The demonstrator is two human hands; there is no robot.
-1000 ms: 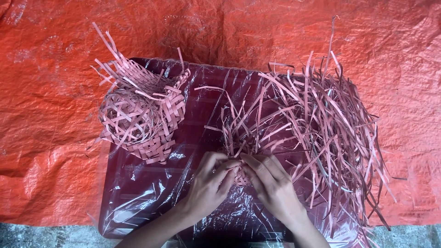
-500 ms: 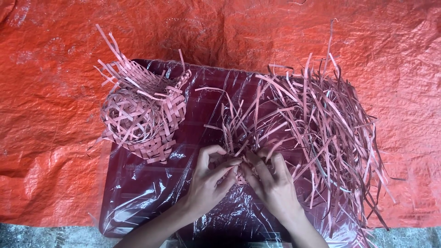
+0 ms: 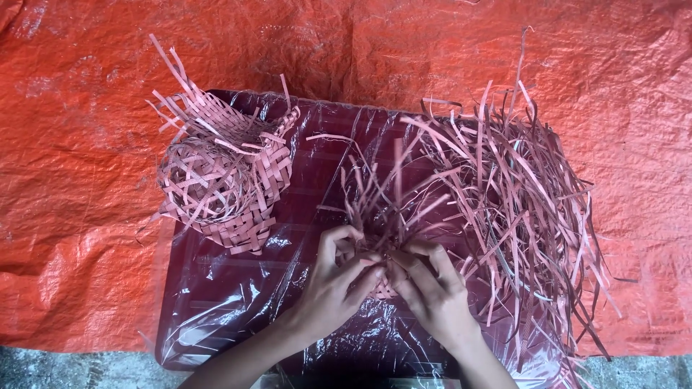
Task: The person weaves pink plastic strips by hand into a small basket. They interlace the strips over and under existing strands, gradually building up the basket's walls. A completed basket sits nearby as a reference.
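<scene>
Hands shifted little; woven start [image 3: 386, 238] pinched between left hand [image 3: 339, 284], right hand [image 3: 429, 292].

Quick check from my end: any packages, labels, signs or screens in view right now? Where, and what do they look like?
None in view: no package, label, sign or screen.
Clear plastic film: a wrapping over the dark red table top, shiny and wrinkled, unprinted.
Orange tarp: spread under the table, plain woven sheet.
Left hand and right hand: both pinch a small pink strip weave at the table's near middle.
</scene>
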